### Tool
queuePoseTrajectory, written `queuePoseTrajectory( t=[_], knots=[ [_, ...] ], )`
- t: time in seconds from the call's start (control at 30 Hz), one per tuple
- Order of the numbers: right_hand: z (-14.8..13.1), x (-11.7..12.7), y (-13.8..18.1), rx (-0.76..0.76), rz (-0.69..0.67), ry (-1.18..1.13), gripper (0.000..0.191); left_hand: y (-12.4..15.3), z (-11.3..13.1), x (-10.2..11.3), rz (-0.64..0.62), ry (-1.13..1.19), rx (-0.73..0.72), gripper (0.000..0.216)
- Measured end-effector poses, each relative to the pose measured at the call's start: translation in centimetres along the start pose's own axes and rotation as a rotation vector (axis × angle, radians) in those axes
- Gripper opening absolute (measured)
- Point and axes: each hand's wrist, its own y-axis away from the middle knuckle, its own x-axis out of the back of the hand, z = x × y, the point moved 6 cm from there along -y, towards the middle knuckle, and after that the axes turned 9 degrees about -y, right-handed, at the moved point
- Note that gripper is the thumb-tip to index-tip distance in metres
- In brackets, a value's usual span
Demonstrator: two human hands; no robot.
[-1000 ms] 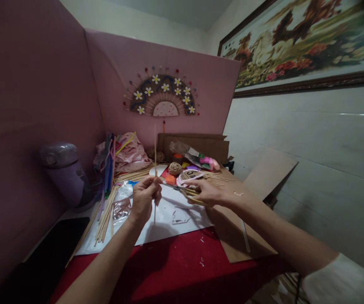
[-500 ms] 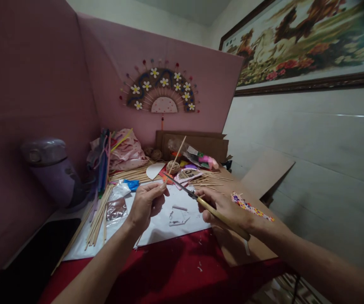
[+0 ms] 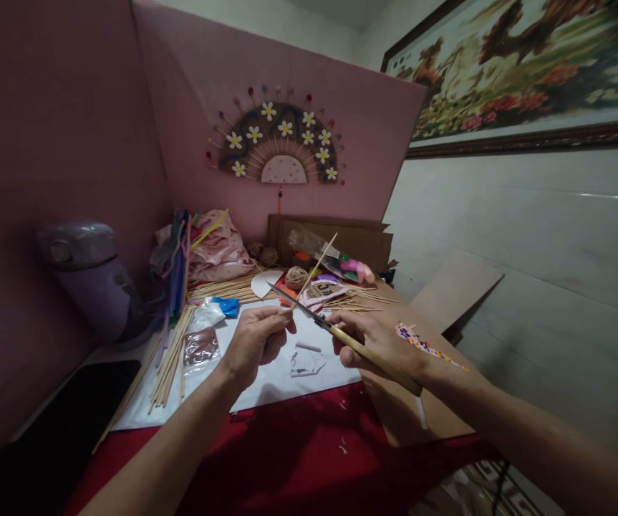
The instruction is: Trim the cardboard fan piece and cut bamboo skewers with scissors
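My left hand (image 3: 260, 338) pinches the lower end of a thin wooden stick (image 3: 318, 265), which slants up and to the right. My right hand (image 3: 376, 340) is wrapped round the gold handle of a pair of scissors (image 3: 362, 351). The dark blades point up and left and cross the stick just above my left fingertips. Whether the blades touch the stick I cannot tell. Below the hands lies white paper (image 3: 266, 390) with a small clear plastic piece (image 3: 307, 360) on it.
Loose sticks (image 3: 172, 365) lie left, beside a purple bottle (image 3: 91, 287). Behind are a twine ball (image 3: 296, 278), a white paper piece (image 3: 266, 284) and cardboard (image 3: 356, 240). A flower-patterned strip (image 3: 432, 347) lies right. A decorated fan (image 3: 284, 129) hangs on the pink panel.
The stick leans further right than before, and the scissor blades now cross it with their tips beyond it to the left. The view has shifted slightly.
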Motion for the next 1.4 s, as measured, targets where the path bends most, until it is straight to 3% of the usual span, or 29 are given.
queuePoseTrajectory(
  t=[0.3, 0.8, 0.9, 1.1, 1.17, 1.27, 1.4],
  knots=[
    [0.3, 0.1, 0.2, 0.027, 0.006, 0.085, 0.046, 0.1, 0.1, 0.2, 0.034, -0.082, 0.002, 0.023],
    [0.2, -0.8, 0.6, -0.008, 0.082, -0.012, 0.024, -0.1, 0.1, 0.3, 0.06, -0.213, -0.038, 0.026],
    [0.2, -0.7, 0.6, 0.021, 0.114, 0.032, 0.023, -0.1, 0.5, 0.4, 0.128, -0.394, -0.167, 0.027],
    [0.8, -0.8, 0.6, 0.027, 0.136, 0.006, 0.026, 1.5, 2.4, -0.2, 0.443, -0.889, -0.633, 0.016],
    [1.0, -1.0, 0.7, 0.017, 0.14, -0.006, 0.027, 1.7, 2.6, -0.2, 0.477, -0.935, -0.678, 0.019],
    [1.0, -1.3, 0.8, -0.003, 0.14, -0.026, 0.027, 1.1, 2.2, 0.3, 0.425, -0.865, -0.544, 0.025],
    [0.6, -1.6, 1.0, -0.012, 0.147, -0.007, 0.025, 0.0, 0.7, 0.9, 0.236, -0.497, -0.175, 0.022]
  ],
)
